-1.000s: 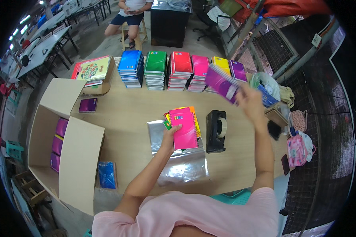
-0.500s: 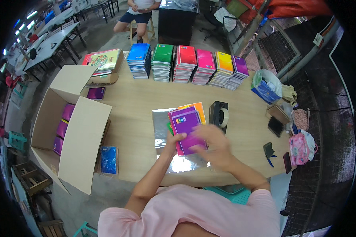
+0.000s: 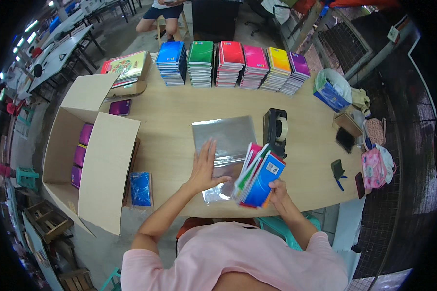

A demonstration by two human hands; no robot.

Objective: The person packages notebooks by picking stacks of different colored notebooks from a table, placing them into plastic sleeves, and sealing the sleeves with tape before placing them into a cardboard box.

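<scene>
In my right hand (image 3: 278, 192) is a fanned bundle of spiral notebooks (image 3: 264, 180), the blue one on top, with green, pink and other colours showing behind it. The bundle is tilted over the right side of the clear plastic sleeves (image 3: 230, 128), which lie flat on the table. My left hand (image 3: 206, 167) rests spread on the sleeves' left part, its fingers apart and nothing in it. Just right of the sleeves stands a black tape dispenser (image 3: 275, 131) with a roll of tape.
Notebook stacks (image 3: 200, 63) in several colours line the far edge. An open carton (image 3: 109, 169) holding purple packs stands at left, beside a wrapped blue pack (image 3: 141, 189). A brush (image 3: 345, 139), a dark green clip-like tool (image 3: 337, 169) and a pink bag (image 3: 374, 167) lie at right. A person sits beyond.
The notebook bundle has gone from my left hand to my right and now shows blue on top instead of purple. My left hand has come down flat on the sleeves.
</scene>
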